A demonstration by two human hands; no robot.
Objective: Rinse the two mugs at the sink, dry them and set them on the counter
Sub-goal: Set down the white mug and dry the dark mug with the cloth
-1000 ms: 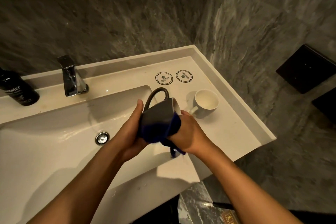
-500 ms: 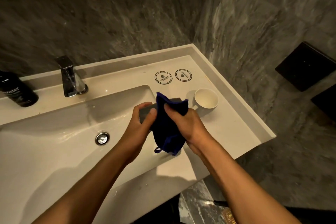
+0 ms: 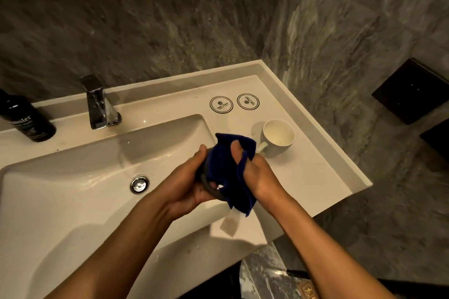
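— From the head camera, what are the hands doing?

— The left hand point(image 3: 188, 183) is wrapped around a dark grey mug point(image 3: 211, 188), fingers curled over its side, the handle loop showing below the palm. The right hand point(image 3: 256, 172) is clenched on a dark blue cloth point(image 3: 229, 165), thumb pressed into the fabric, and the cloth covers most of that mug. A pale label hangs off the cloth's lower corner.

— Where is that, over the sink?

— Above the right edge of the white basin point(image 3: 73, 192), where it meets the counter point(image 3: 315, 177). Taking the hands as the centre of a clock, the drain point(image 3: 139, 185) sits at nine o'clock, well apart.

— And the second mug?

— The white mug point(image 3: 277, 137) stands upright on the counter at about two o'clock from the hands, just beside the cloth, its handle pointing back towards them. It looks empty.

— Anything else about?

— The chrome tap point(image 3: 98, 104) at ten o'clock, a black bottle point(image 3: 25, 119) further left by the wall, and two round printed marks point(image 3: 221, 104) at twelve o'clock on the counter.
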